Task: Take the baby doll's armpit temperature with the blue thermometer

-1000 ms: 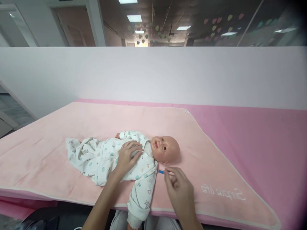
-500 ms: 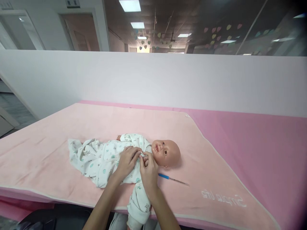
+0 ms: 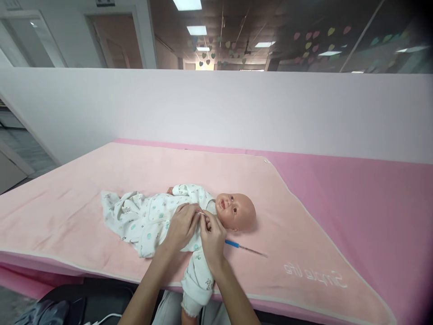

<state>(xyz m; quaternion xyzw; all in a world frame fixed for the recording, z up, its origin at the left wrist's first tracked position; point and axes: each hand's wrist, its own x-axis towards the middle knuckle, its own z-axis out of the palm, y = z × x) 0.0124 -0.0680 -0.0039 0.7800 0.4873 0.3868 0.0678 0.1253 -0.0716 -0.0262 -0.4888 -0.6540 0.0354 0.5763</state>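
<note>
Pink blanket point(image 3: 291, 243) below white partition point(image 3: 237, 108). Doll point(image 3: 241, 212) lies on blanket, blue-handled tool point(image 3: 232, 243) near its head. Left hand point(image 3: 181, 225), right hand point(image 3: 213, 237) pinch thin strand point(image 3: 200, 212) over doll's chest. Fine fingerwork, seemingly; next move likely calls for steady pinch.

Open blanket point(image 3: 189, 167) behind the doll point(image 3: 152, 216)

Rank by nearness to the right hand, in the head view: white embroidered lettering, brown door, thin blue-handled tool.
1. Thin blue-handled tool, beside the right hand.
2. White embroidered lettering, farther right.
3. Brown door, upper-left background.
</note>
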